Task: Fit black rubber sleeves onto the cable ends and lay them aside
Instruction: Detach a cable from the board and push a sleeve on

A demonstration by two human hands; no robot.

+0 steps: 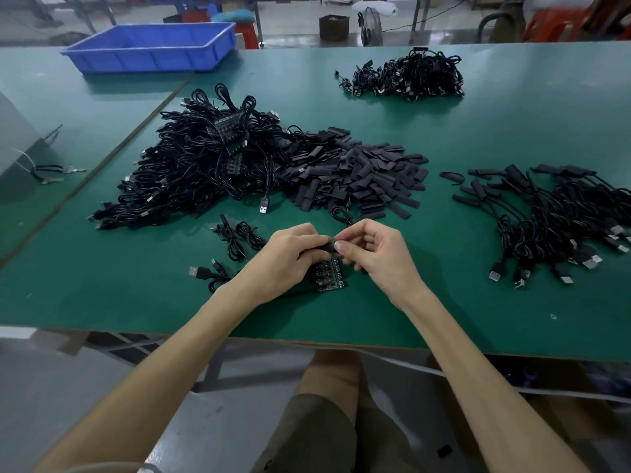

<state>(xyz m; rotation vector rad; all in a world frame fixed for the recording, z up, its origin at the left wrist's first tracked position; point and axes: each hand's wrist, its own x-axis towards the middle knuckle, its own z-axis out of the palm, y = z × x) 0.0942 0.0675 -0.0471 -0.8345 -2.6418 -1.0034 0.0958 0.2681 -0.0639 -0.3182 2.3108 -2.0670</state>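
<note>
1. While my left grip point(290, 257) pinches the sleeve point(327, 248) and right grip point(379, 257) pinches the cable point(349, 220), both meet low over the counter point(444, 302).
2. I'd align them, then push straight, no twisting.

Soft, dim overhead light falls on the green work table point(478, 131), leaving only a dull sheen. Faint shadows lie beneath the left hand point(283, 261) and right hand point(379, 261) and in front of the blue plastic tray point(150, 46). The black rubber sleeve point(327, 248) between the hands reads as a featureless dark shape. The wide lens bows the table's near edge; the red plastic stool point(553, 23) at top right is smeared by blur.
</note>
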